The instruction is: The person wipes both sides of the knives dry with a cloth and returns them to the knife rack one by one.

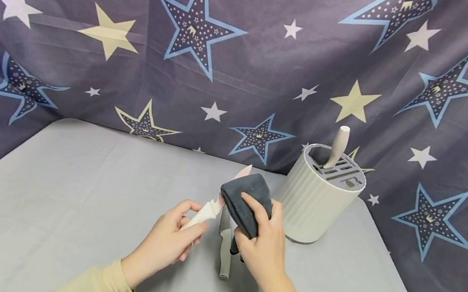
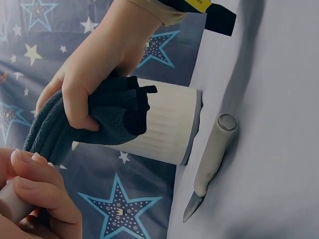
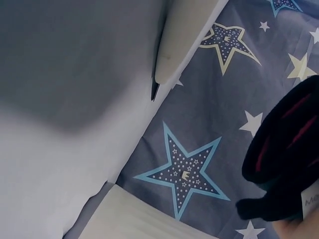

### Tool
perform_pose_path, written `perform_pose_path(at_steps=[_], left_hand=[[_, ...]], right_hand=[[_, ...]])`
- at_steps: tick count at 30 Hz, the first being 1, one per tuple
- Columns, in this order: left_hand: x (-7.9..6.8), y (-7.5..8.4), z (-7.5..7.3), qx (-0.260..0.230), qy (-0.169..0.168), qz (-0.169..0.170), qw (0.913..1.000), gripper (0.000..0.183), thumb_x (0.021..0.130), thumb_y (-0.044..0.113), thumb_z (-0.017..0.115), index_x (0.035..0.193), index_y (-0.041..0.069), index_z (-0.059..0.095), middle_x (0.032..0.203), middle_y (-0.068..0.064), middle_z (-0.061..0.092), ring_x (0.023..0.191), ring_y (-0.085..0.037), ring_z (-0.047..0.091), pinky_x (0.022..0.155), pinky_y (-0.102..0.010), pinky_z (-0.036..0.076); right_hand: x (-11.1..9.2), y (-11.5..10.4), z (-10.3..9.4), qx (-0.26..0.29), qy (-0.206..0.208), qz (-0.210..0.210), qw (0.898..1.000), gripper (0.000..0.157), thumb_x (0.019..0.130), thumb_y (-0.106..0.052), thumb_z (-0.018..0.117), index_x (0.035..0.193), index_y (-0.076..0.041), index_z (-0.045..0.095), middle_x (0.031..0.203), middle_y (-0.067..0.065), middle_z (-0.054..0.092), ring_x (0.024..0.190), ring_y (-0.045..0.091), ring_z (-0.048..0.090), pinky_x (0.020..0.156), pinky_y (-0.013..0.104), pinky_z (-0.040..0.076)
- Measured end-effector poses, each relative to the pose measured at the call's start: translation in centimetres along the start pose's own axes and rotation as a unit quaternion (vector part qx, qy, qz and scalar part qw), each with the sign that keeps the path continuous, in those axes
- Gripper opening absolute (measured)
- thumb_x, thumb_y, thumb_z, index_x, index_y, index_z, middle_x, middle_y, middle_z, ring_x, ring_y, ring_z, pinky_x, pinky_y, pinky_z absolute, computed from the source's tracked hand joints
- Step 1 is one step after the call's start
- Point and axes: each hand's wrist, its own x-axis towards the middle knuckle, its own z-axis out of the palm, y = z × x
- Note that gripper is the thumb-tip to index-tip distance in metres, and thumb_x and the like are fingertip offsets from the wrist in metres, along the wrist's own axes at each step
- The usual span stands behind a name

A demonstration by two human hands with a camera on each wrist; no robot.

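My left hand (image 1: pixel 170 235) grips the white handle of a knife (image 1: pixel 203 214), whose pinkish blade points up and away. The folded dark grey cloth (image 1: pixel 248 200) lies across that blade, hiding its middle, while the tip shows past the far side. Fingers and thumb of my right hand (image 1: pixel 266 245) hold the cloth from the right. Beneath both hands, a second knife (image 1: pixel 224 256) with a pale grey handle lies on the table. In the left wrist view its handle (image 2: pixel 214 154) ends toward the camera side, with part of the blade showing.
A ribbed, off-white knife block (image 1: pixel 305 203) stands at the right, close beyond my right hand. One pale knife handle (image 1: pixel 339 145) sticks up from its slotted top. The grey table (image 1: pixel 46 198) ends at a star-patterned curtain (image 1: pixel 246 66) behind and at the sides.
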Motion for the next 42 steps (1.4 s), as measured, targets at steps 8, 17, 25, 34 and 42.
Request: perform_pose_path(at_steps=[8, 17, 25, 34, 42], left_hand=[[0.5, -0.3, 0.0, 0.001, 0.007, 0.000, 1.0000, 0.025, 0.093, 0.010, 0.063, 0.118, 0.009, 0.058, 0.065, -0.003, 0.057, 0.039, -0.010, 0.044, 0.036, -0.022, 0.035], [1.3, -0.4, -0.2, 0.001, 0.006, 0.011, 0.9999, 0.028, 0.093, 0.011, 0.064, 0.119, 0.007, 0.057, 0.066, -0.003, 0.058, 0.039, -0.009, 0.045, 0.037, -0.023, 0.037], [1.9, -0.7, -0.4, 0.008, 0.020, 0.001, 0.9998, 0.023, 0.094, 0.012, 0.061, 0.117, 0.011, 0.058, 0.066, -0.004, 0.059, 0.039, -0.011, 0.045, 0.036, -0.022, 0.034], [2.9, -1.2, -0.2, 0.009, 0.020, 0.000, 0.9998, 0.025, 0.094, 0.013, 0.062, 0.118, 0.011, 0.058, 0.066, -0.004, 0.059, 0.040, -0.011, 0.045, 0.037, -0.022, 0.034], [4.1, -1.7, -0.1, 0.011, 0.022, 0.004, 0.9997, 0.028, 0.094, 0.015, 0.063, 0.121, 0.010, 0.057, 0.067, -0.004, 0.060, 0.041, -0.010, 0.046, 0.037, -0.022, 0.035]], right_hand=[[-0.2, -0.3, 0.4, -0.005, -0.011, -0.005, 1.000, 0.068, 0.065, -0.003, 0.073, 0.128, -0.031, 0.064, 0.117, 0.014, 0.053, 0.084, 0.026, 0.060, 0.067, 0.038, 0.050], [-0.3, -0.6, 0.8, -0.014, -0.021, -0.020, 0.999, 0.070, 0.063, -0.004, 0.073, 0.127, -0.031, 0.065, 0.116, 0.014, 0.053, 0.080, 0.026, 0.060, 0.065, 0.037, 0.051], [0.1, -0.9, 1.1, -0.016, -0.030, -0.034, 0.999, 0.068, 0.064, -0.003, 0.074, 0.126, -0.030, 0.066, 0.115, 0.014, 0.054, 0.083, 0.026, 0.060, 0.068, 0.039, 0.052], [0.6, -0.3, 1.7, -0.022, -0.043, -0.019, 0.999, 0.065, 0.069, -0.003, 0.074, 0.129, -0.028, 0.065, 0.116, 0.016, 0.054, 0.081, 0.025, 0.059, 0.066, 0.038, 0.050], [1.2, 0.5, 2.4, -0.014, -0.057, 0.008, 0.998, 0.065, 0.072, -0.004, 0.072, 0.130, -0.030, 0.063, 0.119, 0.016, 0.054, 0.083, 0.027, 0.059, 0.068, 0.039, 0.050]])
